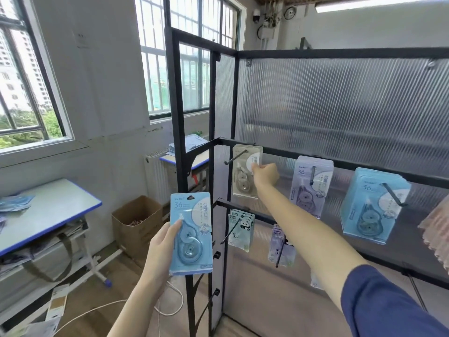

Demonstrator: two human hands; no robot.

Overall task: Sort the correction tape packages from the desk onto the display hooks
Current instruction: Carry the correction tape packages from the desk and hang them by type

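My left hand point(162, 242) grips a blue correction tape package point(190, 233) upright in front of the black display rack point(211, 142). My right hand point(264, 173) reaches to the rack and pinches the right edge of a beige correction tape package point(244, 181) that hangs on the leftmost upper hook point(235, 156). A stack of purple packages point(309, 186) and a stack of blue packages point(371, 207) hang on hooks to the right. Smaller panda-print packages point(241, 227) and purple ones point(280, 246) hang on the lower row.
A blue-edged desk point(56, 210) at left carries several loose packages point(14, 203). A cardboard box point(137, 222) stands on the floor by the wall. White cable point(170, 310) lies on the floor. Pink packages point(436, 229) show at the right edge.
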